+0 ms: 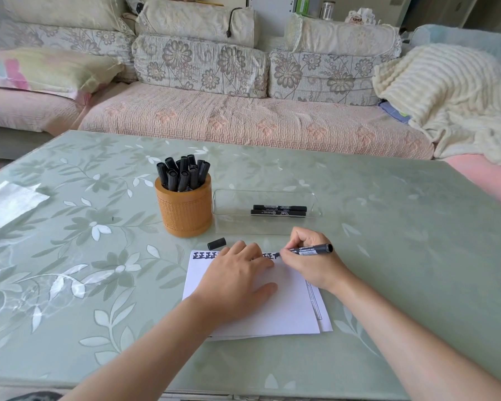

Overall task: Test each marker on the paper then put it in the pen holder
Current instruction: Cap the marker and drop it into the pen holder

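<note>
Currently the step in hand is the test stroke itself. Just below the centre of the frame, the right hand (310, 264) pinches a black marker (311, 250) between thumb and curled fingers. Its tip touches the top edge of the white paper (287, 308), at the right end of a row of black marks (203, 255). The left hand (237, 280) lies flat on the sheet with fingers straight and relaxed, grasping nothing and only pressing the paper down.

To do this well, I judge that the flat hand should press firmly, since the sheet sits on a smooth, glossy table (388, 256) and would likely slide under a dragged tip. The stroke is close to the sheet's upper edge, so a short, light line suffices; run too far and ink lands on the tabletop. The left fingertips lie just beside the inked marks, so smearing is a risk if they shift.

A loose cap (216, 243) lies on the table just above the paper's upper left corner, near the foot of the orange pen holder (184, 212). The holder stands left of centre, crowded with capped markers. The cap probably needs pressing back on before this marker goes in. Two more markers (278, 211) lie in the clear tray (272, 193) right of the holder, seemingly untested.
</note>
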